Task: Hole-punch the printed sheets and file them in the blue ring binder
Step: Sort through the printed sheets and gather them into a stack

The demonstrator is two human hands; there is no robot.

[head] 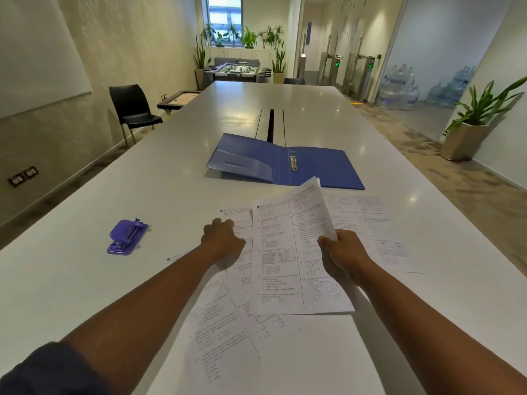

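Several printed sheets lie scattered on the white table [85,280] in front of me. My right hand [340,253] grips the right edge of one printed sheet [285,252] and lifts it off the pile. My left hand [222,238] rests, fingers curled, on a flat sheet [216,323] beneath it. Another sheet [370,223] lies further right. The blue ring binder [313,169] lies open beyond the sheets, its metal rings [293,163] in the middle. A purple hole punch [127,236] sits to the left, apart from both hands.
A dark slot [271,121] runs along the table's middle behind the binder. A black chair [132,109] stands left of the table, and a potted plant [470,126] on the floor to the right. A foosball table [239,70] stands at the far end.
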